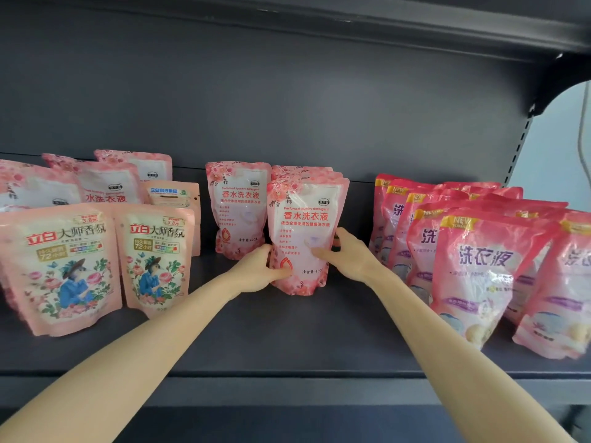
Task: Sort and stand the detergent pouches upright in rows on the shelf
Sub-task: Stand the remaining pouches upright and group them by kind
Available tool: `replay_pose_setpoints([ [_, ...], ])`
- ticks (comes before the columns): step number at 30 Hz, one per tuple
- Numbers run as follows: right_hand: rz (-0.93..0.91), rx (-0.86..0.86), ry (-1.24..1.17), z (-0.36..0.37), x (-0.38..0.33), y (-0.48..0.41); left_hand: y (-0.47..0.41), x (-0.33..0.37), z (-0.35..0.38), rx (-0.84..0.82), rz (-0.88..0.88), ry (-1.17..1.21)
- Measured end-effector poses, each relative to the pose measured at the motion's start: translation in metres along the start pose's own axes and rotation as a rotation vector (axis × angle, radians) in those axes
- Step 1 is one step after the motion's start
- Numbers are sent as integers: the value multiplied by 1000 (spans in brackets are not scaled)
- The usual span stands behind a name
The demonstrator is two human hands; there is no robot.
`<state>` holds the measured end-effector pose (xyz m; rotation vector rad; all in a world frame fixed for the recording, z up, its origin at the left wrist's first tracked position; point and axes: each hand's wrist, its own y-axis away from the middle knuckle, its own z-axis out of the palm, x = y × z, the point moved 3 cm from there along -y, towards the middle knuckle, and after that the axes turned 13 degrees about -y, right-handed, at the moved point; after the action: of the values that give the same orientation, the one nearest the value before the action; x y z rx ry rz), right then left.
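The pouch (303,219) stands upright mid-shelf. Bare shelf (319,340) lies open before it to the front edge, and red pouches (486,260) crowd its right. The left hand (259,270) and right hand (348,254) grasp its lower sides, arms outstretched.

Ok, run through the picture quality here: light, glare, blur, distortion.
Head view: soft, even light, with only faint shadows on the shelf; white glare on the glossy magenta pouches at right; wide-angle bending of the shelf's front edge; print on the centre pouch is sharp, while the frame edges look slightly softer.
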<state>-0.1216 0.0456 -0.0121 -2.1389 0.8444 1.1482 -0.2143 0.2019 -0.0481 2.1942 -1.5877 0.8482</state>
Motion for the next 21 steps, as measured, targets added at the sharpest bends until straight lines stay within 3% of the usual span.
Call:
replay_pose_setpoints([
  [5, 29, 10, 237, -7, -13, 18, 24, 10, -20, 12, -28, -262],
  [11, -23, -7, 474, -7, -39, 41, 64, 38, -51, 105, 58, -518],
  [21, -286, 4, 480, 45, -137, 50, 134, 31, -152, 383, 176, -488],
])
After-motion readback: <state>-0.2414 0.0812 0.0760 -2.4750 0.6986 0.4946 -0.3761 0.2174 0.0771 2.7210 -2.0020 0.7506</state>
